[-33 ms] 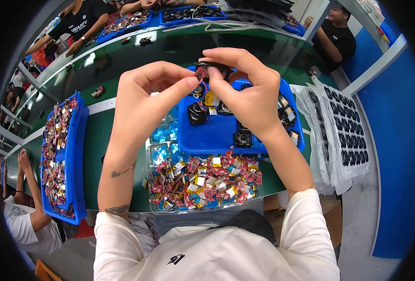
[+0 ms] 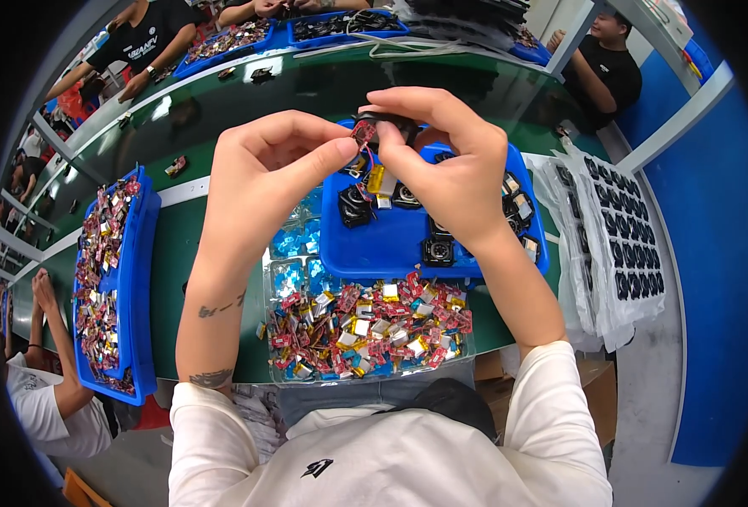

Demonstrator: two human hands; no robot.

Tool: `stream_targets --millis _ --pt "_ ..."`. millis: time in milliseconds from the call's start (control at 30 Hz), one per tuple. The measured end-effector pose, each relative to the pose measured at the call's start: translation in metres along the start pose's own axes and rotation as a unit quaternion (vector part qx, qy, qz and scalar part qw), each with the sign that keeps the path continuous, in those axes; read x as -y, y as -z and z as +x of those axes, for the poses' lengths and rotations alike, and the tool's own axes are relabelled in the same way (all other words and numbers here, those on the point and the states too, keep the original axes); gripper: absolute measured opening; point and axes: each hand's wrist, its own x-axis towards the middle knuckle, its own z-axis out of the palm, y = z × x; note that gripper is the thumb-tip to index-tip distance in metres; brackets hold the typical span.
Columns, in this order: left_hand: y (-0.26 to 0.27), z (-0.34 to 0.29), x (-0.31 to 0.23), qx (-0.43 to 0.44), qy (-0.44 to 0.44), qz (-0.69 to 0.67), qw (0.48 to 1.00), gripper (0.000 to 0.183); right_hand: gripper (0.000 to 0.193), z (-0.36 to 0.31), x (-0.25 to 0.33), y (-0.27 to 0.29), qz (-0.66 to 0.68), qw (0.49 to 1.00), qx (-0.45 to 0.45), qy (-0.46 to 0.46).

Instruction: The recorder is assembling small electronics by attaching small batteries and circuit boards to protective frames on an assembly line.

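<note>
We are working above a green table (image 2: pixel 171 253), and its near edge is partly hiding behind our own arms and trays. On it, below our hands, a blue tray (image 2: pixel 382 253) is lying; our right forearm is covering some of its right part, so we are not seeing every black piece in it. Nearer to our body, a clear plastic tray (image 2: pixel 374 379) is holding a mixed heap of red boards and silver-and-yellow batteries (image 2: pixel 361 328), which are overlapping too much for counting. Our left hand (image 2: pixel 264 177) is bending inward, with thumb and forefinger closing in a narrow pinch; its other fingers are curling mostly out of sight. Our right hand (image 2: pixel 454 165) is gripping with thumb and fingers moderately apart, around a black case (image 2: pixel 403 127). This case is sitting inside the right grip, to the right of the left fingertips, but the right thumb is covering its front and the details are staying dark. A yellow battery (image 2: pixel 380 179) is showing just below the two thumbs, and we cannot tell if it is hanging or resting. Between the fingertips of our left hand, a small red circuit board (image 2: pixel 363 132) is standing tilted, just beside the case. Thin wires (image 2: pixel 369 157) are running down from the board, too blurred for following to their ends.
</note>
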Motion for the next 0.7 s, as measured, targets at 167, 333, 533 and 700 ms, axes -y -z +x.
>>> stream_targets --millis 167,333,533,700 --pt "-0.0047 0.0012 0.0035 -0.002 0.021 -0.055 0.998 0.015 0.019 -0.0004 0.0008 0.0031 0.062 0.997 0.009 -0.035" --pt "-0.0059 0.0012 0.0039 -0.037 0.019 -0.048 0.998 0.014 0.018 -0.0004 0.0066 0.002 0.125 0.99 0.034 -0.064" --pt "-0.0058 0.0026 0.0032 -0.044 -0.004 0.005 0.999 0.016 0.014 0.0 0.0029 0.0033 0.154 0.979 0.049 -0.122" --pt "-0.0052 0.0049 0.0025 -0.052 0.013 0.038 0.998 0.013 0.018 -0.0001 0.0018 0.0039 0.168 0.974 0.06 -0.142"
